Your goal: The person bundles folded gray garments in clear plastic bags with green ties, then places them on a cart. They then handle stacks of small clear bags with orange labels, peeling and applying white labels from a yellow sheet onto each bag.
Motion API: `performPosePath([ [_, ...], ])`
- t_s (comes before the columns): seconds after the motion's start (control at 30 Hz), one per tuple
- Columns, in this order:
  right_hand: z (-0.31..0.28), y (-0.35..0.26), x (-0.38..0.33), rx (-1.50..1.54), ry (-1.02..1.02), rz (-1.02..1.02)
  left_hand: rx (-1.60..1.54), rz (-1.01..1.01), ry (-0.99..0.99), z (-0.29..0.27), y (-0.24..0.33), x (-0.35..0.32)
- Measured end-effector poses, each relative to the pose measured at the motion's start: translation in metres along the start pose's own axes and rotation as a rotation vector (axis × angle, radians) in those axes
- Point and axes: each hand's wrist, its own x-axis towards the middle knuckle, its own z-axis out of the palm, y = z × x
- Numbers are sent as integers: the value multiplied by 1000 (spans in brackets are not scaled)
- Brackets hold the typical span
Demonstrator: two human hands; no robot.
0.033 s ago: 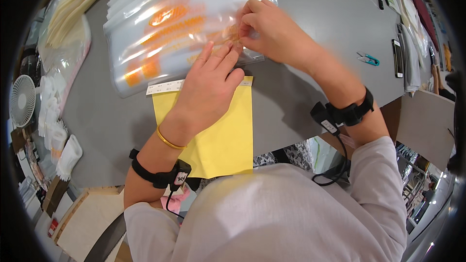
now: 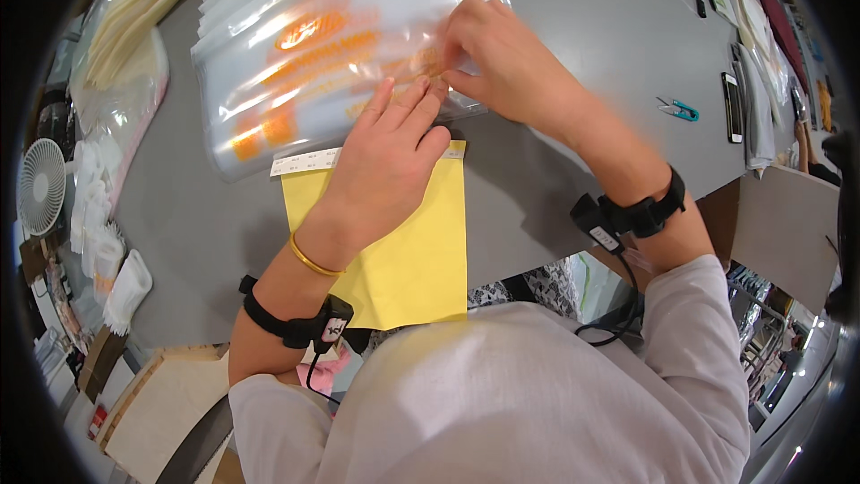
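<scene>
Two hands work a glossy stack of clear plastic bags [image 2: 331,45] at the frame's upper middle. Left hand [image 2: 390,157] lies flat, fingers spread, over the smooth yellow envelope [image 2: 412,260]; right hand [image 2: 497,58] pinches the crinkly top bag's edge on the grey table [image 2: 573,0].

Grey table [image 2: 573,27], perhaps shop floor beyond.
</scene>
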Motion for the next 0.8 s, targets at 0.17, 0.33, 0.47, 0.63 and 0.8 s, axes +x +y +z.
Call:
performPosePath([
  [0.17,7,-1,-8,-12,225,439,-34,20,10,3,0,-2],
  [0.33,0,4,-2,253,91,706,-45,91,-7,1,-1,-2],
  [0.47,3,15,-7,307,135,649,-70,81,-12,0,-1,-1],
  [0.63,-6,80,-31,439,207,473,-111,41,-19,-6,2,-3],
  [0.8,-76,135,-50,-322,166,601,-262,-109,23,-21,7,-6],
])
